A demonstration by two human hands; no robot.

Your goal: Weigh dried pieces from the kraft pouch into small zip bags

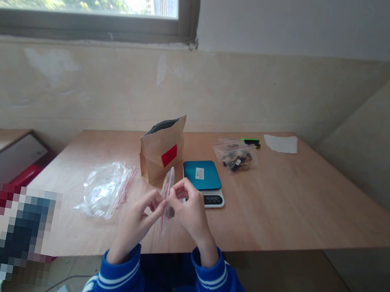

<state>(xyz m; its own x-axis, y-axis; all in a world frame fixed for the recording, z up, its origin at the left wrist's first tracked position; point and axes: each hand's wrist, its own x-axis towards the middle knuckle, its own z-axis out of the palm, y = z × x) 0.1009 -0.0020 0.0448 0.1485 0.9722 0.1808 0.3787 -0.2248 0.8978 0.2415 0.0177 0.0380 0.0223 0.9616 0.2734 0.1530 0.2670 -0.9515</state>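
Between my two hands is a clear zip bag (169, 182) with a red stripe along its edge, held upright and nearly edge-on above the table. My left hand (143, 215) pinches it from the left, while the fingers of my right hand (189, 210) pinch the other side near the stripe. Something dark shows low in the bag, too small to name. Just behind my right hand sits a kitchen scale (203, 175) with a blue plate; its display is partly visible. A brown paper pouch (157, 154) with a red label stands open behind the bag.
A pile of clear zip bags (102, 190) lies to the left. Farther back on the right are a filled zip bag (238, 158), a green and black pen-like item (251, 141) and white paper (281, 143). The table (283, 202) meets the wall behind.
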